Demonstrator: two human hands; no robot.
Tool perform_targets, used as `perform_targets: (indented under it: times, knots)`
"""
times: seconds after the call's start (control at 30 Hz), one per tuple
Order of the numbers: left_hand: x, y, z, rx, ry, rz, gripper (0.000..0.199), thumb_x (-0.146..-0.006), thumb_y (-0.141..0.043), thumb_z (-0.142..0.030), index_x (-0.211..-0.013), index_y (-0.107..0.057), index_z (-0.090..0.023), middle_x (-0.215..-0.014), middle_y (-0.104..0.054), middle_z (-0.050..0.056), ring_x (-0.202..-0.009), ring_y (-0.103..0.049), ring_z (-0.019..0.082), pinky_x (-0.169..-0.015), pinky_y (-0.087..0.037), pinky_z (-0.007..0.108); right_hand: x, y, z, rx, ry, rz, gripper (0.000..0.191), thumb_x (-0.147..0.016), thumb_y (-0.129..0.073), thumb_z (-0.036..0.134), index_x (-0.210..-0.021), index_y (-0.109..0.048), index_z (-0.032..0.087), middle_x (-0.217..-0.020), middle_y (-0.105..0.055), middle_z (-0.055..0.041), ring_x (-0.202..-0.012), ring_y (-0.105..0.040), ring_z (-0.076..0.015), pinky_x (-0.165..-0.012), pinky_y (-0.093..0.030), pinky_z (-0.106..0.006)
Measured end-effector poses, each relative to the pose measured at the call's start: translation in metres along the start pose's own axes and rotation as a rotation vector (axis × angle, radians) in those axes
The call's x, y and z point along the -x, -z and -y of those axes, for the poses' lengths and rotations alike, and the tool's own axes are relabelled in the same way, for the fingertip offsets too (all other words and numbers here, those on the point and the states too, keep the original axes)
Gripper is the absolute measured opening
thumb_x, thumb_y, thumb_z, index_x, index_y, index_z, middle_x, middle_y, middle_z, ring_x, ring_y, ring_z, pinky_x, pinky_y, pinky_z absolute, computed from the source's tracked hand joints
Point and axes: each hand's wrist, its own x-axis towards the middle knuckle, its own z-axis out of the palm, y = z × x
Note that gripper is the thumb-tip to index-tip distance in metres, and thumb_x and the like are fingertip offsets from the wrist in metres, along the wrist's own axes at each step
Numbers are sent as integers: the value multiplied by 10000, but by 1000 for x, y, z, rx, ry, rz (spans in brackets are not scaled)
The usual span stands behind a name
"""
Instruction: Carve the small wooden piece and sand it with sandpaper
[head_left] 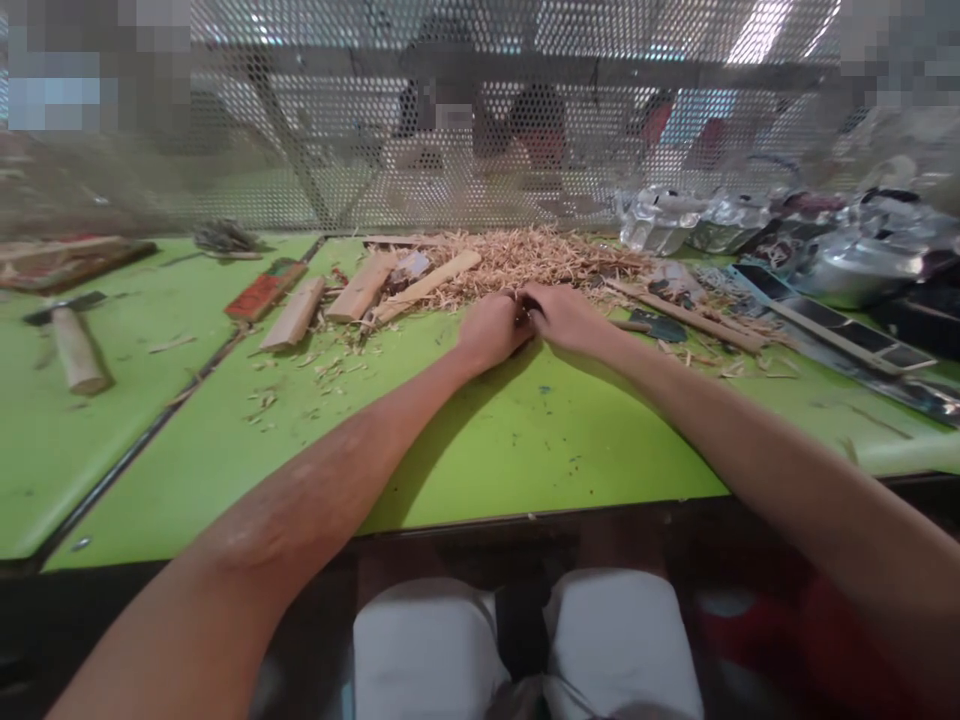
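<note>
My left hand [491, 330] and my right hand [564, 315] meet at the middle of the green tabletop [480, 450], at the front edge of a pile of wood shavings [540, 255]. The fingers of both are curled in towards each other. Whatever is pinched between them, if anything, is too small and shadowed to name. To the left of my left hand lie a long pale wood strip [431, 285] and two wood blocks [364, 287]. On the right-hand side, a thin wood stick [690, 317] and a dark flat piece [660, 325] rest near my right wrist.
A hammer [75, 345] with a wooden handle and an orange-red block [262, 290] lie at left. Shiny metal kettles [862, 262] and a dark-panelled strip [832, 318] crowd the right. Perforated metal mesh [480, 180] closes off the back; people are visible through it.
</note>
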Motion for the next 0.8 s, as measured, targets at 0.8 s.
perform_targets:
  times: [0.8]
  knots:
    - [3, 1, 2, -32, -69, 29, 285, -1059, -682, -224, -1232, -894, -141, -1431, -823, 185, -1180, -813, 312, -1075, -645, 415, -8, -3, 7, -35, -82, -15, 376, -1084, -502, 82, -1343, -767, 144, -1280, -850, -180, -1102, -744, -295, -933, -520, -368]
